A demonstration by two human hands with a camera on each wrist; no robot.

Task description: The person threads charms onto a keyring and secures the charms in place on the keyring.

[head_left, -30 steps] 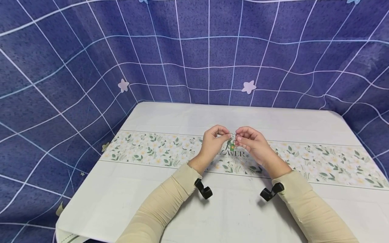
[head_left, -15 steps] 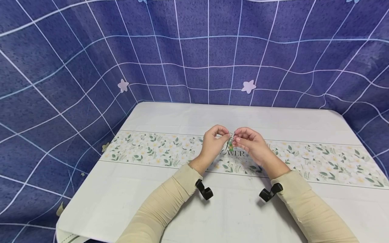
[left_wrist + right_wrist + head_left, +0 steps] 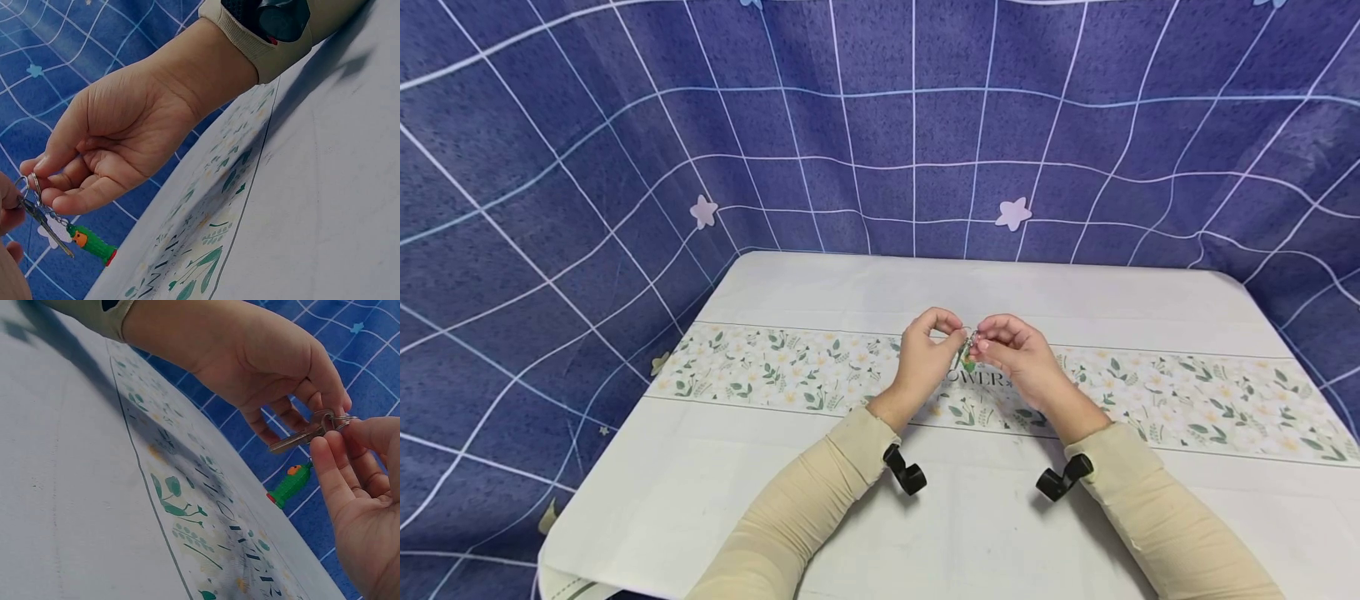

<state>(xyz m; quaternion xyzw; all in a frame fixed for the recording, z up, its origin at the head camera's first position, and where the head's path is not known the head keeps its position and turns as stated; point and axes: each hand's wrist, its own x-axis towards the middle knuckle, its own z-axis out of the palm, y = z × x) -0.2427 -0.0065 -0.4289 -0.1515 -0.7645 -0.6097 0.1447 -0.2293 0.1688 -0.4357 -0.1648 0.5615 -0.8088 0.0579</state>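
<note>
My left hand pinches a metal split key ring between thumb and fingertips, held up over the table. Opposite it, the thumb and fingers of my right hand pinch a metal key close to its head, where it meets the ring. From the ring, on a short chain, dangles a small green charm with an orange patch and a red end. In the head view the fingertips almost meet, and they partly hide the key and ring.
A white tablecloth with a printed floral band covers the table under both hands. Blue curtain with white grid lines and stars surrounds the back and sides. Black wrist mounts stick out from both sleeves.
My right hand has shifted slightly left, closer to the left hand, and the green charm has moved a little left with it. The left hand has stayed nearly still.
</note>
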